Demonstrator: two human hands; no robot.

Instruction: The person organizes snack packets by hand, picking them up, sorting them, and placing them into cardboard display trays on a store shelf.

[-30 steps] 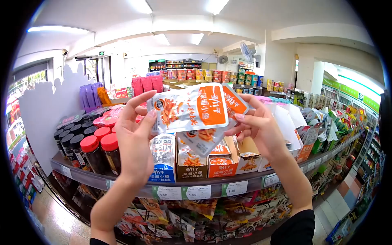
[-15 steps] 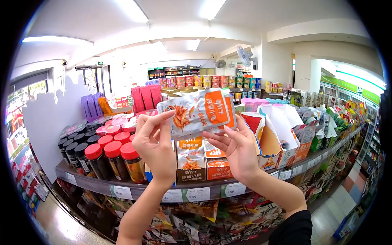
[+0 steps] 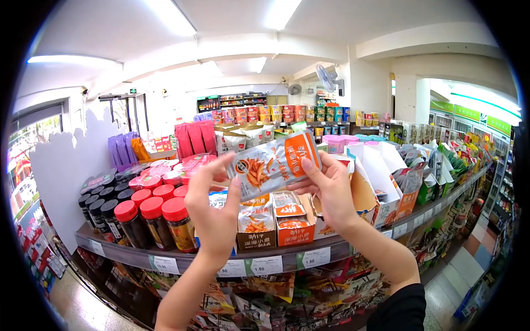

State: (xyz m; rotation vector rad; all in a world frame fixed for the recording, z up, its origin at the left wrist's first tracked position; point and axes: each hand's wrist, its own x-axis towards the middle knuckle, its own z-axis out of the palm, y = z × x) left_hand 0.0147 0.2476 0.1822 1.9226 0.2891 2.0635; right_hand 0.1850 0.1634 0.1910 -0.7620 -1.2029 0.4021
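Observation:
A silver and orange packet of small-fish snacks (image 3: 270, 165) is tilted in front of me, its right end raised. My right hand (image 3: 334, 190) grips the right end, thumb on the front and fingers behind. At the left end is my left hand (image 3: 212, 207), its thumb against the lower left corner and its forefinger by the edge; its other fingers are partly hidden. Below the packet, an open brown box (image 3: 256, 237) of similar packets stands beside an orange box (image 3: 295, 234) with more packets inside.
Red-lidded jars (image 3: 179, 220) and black-lidded jars (image 3: 113, 220) stand at the left. Opened cartons (image 3: 367, 193) and snack bags line the shelf to the right. Price tags (image 3: 266, 265) run along the shelf's front edge (image 3: 353, 258). Cup noodles (image 3: 287, 114) are stacked farther back.
The left forefinger has moved off the packet's front to its left edge. The packet has tipped more steeply and dropped slightly. An orange edge seen behind it no longer shows.

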